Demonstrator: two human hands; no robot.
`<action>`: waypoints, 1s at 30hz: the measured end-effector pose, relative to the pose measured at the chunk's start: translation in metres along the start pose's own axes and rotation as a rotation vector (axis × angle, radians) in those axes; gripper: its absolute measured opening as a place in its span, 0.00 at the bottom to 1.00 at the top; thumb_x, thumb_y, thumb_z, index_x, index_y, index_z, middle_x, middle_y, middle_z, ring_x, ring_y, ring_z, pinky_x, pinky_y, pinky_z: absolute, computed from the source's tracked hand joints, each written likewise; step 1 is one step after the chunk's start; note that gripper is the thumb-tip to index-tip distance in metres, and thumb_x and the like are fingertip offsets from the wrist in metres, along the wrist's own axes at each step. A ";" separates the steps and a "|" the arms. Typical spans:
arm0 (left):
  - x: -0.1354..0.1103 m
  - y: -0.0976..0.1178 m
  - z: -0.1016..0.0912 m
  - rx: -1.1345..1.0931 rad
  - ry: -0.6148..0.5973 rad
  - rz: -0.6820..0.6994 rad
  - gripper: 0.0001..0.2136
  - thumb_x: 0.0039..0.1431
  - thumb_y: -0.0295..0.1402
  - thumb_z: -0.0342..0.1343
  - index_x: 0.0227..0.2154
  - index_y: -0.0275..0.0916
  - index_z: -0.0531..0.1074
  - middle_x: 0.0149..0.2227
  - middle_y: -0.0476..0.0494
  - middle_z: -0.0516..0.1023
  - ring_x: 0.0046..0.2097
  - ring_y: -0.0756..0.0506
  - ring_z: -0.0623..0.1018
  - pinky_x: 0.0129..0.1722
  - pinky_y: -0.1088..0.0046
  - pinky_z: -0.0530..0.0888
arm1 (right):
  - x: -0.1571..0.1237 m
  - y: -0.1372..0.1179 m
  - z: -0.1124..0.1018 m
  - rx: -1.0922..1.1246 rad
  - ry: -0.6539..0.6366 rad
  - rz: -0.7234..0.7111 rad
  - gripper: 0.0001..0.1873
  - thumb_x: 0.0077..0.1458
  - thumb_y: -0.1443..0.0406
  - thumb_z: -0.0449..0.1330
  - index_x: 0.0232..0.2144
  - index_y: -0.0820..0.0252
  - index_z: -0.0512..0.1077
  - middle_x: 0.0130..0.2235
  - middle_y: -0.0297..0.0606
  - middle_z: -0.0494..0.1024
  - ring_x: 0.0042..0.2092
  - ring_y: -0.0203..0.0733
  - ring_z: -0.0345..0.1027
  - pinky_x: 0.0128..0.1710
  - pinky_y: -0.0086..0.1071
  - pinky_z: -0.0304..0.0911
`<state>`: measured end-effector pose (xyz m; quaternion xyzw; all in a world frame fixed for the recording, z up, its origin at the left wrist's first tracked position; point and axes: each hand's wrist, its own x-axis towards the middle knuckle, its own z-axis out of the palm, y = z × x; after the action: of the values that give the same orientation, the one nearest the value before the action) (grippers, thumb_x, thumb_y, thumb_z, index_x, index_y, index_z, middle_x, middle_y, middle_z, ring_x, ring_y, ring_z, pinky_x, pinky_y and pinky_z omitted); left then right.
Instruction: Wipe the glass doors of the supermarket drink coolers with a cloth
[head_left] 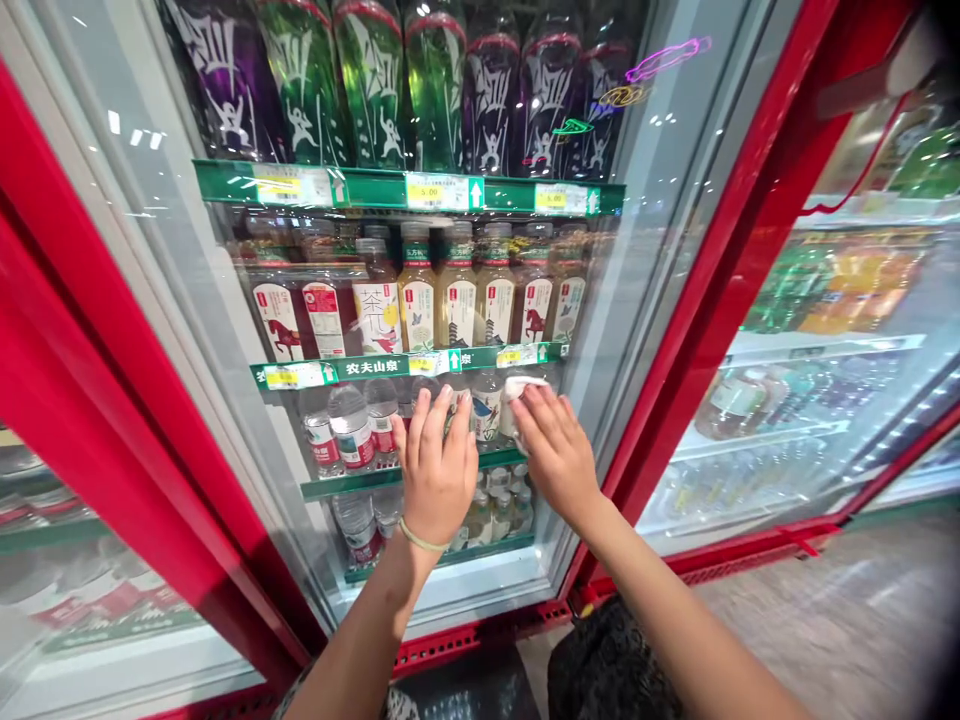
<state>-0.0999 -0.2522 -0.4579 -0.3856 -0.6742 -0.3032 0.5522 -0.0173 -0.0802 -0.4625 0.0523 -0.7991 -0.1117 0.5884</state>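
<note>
My right hand (555,450) presses a folded white cloth (525,384) against the glass door (645,215) of a drinks fridge. Only the cloth's upper edge shows above the fingertips; the rest is hidden under the hand. To its left, my left hand (439,468) is raised at the glass, its fingers stretched out and apart, holding nothing. Whether its palm touches the glass I cannot tell. Behind the door, beneath the green shelf strip (371,366), water bottles (349,428) stand partly covered by my hands.
Tea bottles (418,300) and large green and purple drink bottles (367,90) fill the upper shelves. Red frames (701,270) flank the door. Another lit fridge (810,330) stands at the right, above a grey floor (847,620).
</note>
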 end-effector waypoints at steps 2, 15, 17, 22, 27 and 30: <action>0.000 0.003 0.003 0.001 0.010 -0.001 0.22 0.67 0.26 0.57 0.63 0.35 0.70 0.63 0.31 0.74 0.75 0.39 0.57 0.75 0.50 0.47 | 0.006 0.007 -0.003 -0.007 0.050 0.078 0.40 0.67 0.77 0.49 0.75 0.50 0.43 0.74 0.37 0.53 0.75 0.46 0.45 0.74 0.50 0.50; 0.002 0.025 0.019 -0.040 -0.018 0.031 0.25 0.67 0.24 0.56 0.66 0.39 0.67 0.64 0.36 0.74 0.76 0.42 0.54 0.76 0.50 0.41 | -0.014 0.024 -0.003 -0.019 0.117 0.201 0.43 0.63 0.78 0.48 0.75 0.49 0.45 0.76 0.34 0.48 0.75 0.49 0.45 0.73 0.57 0.53; 0.002 0.031 0.022 -0.049 -0.035 0.032 0.24 0.67 0.24 0.57 0.64 0.40 0.69 0.64 0.36 0.74 0.75 0.40 0.55 0.76 0.48 0.40 | -0.009 0.027 -0.005 0.019 0.116 0.227 0.44 0.63 0.78 0.49 0.75 0.49 0.43 0.76 0.33 0.46 0.76 0.50 0.44 0.73 0.57 0.54; 0.006 0.044 0.029 -0.037 -0.015 0.003 0.22 0.67 0.25 0.58 0.62 0.41 0.71 0.64 0.36 0.74 0.76 0.39 0.54 0.75 0.47 0.39 | -0.026 0.042 -0.008 -0.004 0.071 0.073 0.43 0.62 0.78 0.53 0.75 0.51 0.49 0.75 0.35 0.53 0.75 0.46 0.47 0.74 0.50 0.52; 0.010 0.054 0.037 -0.028 0.030 -0.019 0.23 0.67 0.24 0.58 0.63 0.42 0.70 0.65 0.36 0.73 0.76 0.41 0.52 0.75 0.48 0.38 | -0.048 0.047 -0.011 0.029 0.141 0.407 0.45 0.61 0.79 0.47 0.75 0.48 0.45 0.77 0.34 0.45 0.76 0.49 0.43 0.73 0.58 0.51; 0.010 0.056 0.045 0.008 0.053 -0.023 0.27 0.67 0.25 0.58 0.67 0.44 0.66 0.67 0.37 0.70 0.76 0.41 0.52 0.75 0.48 0.38 | -0.054 0.043 -0.010 0.049 0.071 0.326 0.47 0.59 0.81 0.46 0.75 0.50 0.44 0.77 0.33 0.45 0.76 0.48 0.42 0.73 0.54 0.53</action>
<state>-0.0758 -0.1837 -0.4588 -0.3675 -0.6648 -0.3170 0.5679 0.0100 -0.0284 -0.4993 -0.0600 -0.7783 0.0067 0.6250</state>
